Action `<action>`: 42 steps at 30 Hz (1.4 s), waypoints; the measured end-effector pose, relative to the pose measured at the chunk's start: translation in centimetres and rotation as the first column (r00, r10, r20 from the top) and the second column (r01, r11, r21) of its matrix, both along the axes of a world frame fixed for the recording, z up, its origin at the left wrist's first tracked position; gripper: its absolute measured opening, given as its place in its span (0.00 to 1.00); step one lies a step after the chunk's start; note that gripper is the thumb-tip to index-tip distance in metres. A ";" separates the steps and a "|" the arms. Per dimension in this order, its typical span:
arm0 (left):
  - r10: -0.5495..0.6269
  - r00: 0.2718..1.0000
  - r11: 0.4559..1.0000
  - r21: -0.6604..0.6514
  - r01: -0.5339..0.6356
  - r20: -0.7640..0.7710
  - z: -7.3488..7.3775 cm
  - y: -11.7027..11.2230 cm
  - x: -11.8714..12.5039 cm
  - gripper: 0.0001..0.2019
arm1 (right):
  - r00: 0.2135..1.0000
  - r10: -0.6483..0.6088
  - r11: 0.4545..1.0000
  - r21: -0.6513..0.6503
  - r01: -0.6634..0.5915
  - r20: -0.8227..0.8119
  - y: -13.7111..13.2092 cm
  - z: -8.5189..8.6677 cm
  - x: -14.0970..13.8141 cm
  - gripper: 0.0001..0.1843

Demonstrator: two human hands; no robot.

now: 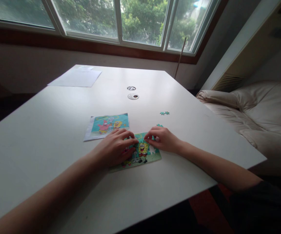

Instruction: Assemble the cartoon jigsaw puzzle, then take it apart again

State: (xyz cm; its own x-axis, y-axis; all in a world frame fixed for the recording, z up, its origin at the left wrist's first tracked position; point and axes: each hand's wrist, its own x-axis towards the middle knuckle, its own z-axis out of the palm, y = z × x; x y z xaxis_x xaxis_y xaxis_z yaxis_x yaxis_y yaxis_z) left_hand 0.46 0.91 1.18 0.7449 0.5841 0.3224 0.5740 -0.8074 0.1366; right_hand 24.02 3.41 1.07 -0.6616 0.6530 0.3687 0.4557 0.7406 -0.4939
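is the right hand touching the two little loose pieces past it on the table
Apart. The head view shows bare white tabletop between the right hand and the two loose pieces.

The left hand [118, 147] lies bent-fingered over the left half of the SpongeBob jigsaw puzzle [143, 156]; the right hand [164, 138] curls at its upper right.

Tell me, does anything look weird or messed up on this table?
Yes: the SpongeBob jigsaw puzzle has a white gap beside the right hand, breaking up its picture, and loose jigsaw pieces lie beyond it. Nothing looks spilled.
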 end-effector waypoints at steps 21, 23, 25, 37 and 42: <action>0.016 1.000 1.000 -0.022 -0.017 -0.019 0.0 -0.4 0.6 0.11 | 0.999 -0.017 0.997 -0.075 0.014 -0.035 1.6 1.5 1.9 0.07; 0.026 0.999 0.999 -0.045 -0.027 -0.033 0.1 -0.7 0.7 0.13 | 0.996 -0.080 0.996 -0.039 0.079 -0.029 2.6 1.9 3.1 0.07; 0.030 0.998 0.998 -0.059 -0.033 -0.049 0.3 -0.9 0.9 0.14 | 0.990 -0.143 0.990 -0.003 0.143 0.009 3.8 2.1 4.6 0.07; 0.016 0.993 0.998 -0.053 -0.022 -0.119 0.4 -1.4 1.2 0.18 | 0.972 -0.180 0.973 -0.117 0.199 0.154 5.4 0.3 6.2 0.09; 0.006 0.992 0.998 -0.058 -0.014 -0.124 0.4 -1.4 1.1 0.17 | 0.976 -0.155 0.973 -0.146 0.177 0.150 5.4 0.5 5.9 0.09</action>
State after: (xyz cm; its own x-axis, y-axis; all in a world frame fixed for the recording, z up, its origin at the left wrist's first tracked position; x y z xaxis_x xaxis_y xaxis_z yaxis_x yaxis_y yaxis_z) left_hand 1.59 -0.50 1.56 0.7708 0.6069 0.1935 0.5975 -0.7942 0.1110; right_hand 29.95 8.79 1.53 -0.5763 0.8002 0.1660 0.6370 0.5671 -0.5222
